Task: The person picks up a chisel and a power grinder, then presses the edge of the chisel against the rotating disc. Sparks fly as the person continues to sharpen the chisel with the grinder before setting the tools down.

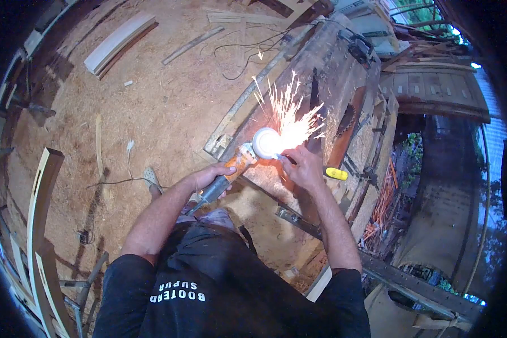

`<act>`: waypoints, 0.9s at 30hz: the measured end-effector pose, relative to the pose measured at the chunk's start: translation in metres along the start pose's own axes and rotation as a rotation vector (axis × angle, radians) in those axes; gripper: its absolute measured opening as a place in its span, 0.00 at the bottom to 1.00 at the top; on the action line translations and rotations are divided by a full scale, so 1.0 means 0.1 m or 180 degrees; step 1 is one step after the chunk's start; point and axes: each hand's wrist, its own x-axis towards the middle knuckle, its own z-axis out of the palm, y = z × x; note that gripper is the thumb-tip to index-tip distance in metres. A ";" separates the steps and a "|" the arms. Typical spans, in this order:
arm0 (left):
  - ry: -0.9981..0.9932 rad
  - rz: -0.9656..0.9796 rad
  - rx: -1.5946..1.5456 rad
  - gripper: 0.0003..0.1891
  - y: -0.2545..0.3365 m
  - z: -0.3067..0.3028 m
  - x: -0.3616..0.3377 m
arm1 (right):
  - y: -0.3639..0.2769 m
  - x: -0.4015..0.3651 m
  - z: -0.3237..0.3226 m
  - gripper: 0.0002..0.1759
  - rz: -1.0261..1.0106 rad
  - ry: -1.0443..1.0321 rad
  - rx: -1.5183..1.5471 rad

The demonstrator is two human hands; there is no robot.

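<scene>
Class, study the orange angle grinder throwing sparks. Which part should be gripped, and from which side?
Grip the orange angle grinder by its slim grey rear handle, coming from the near side, behind the white disc. That handle points back toward the body, while the sparks fly away from it. The left hand wraps it there; the right hand holds a yellow-handled tool at the disc.
</scene>
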 end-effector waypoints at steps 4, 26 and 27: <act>-0.0045 0.0004 -0.0045 0.33 0.00 0.00 -0.01 | 0.00 0.01 -0.01 0.09 0.0045 -0.0026 -0.0008; 0.0064 0.0129 0.0076 0.29 0.06 0.07 -0.09 | 0.01 0.04 -0.01 0.09 0.0129 -0.0073 0.0049; -0.0003 0.0086 0.0048 0.30 0.04 0.05 -0.06 | 0.01 0.04 -0.01 0.09 0.0125 -0.0065 0.0048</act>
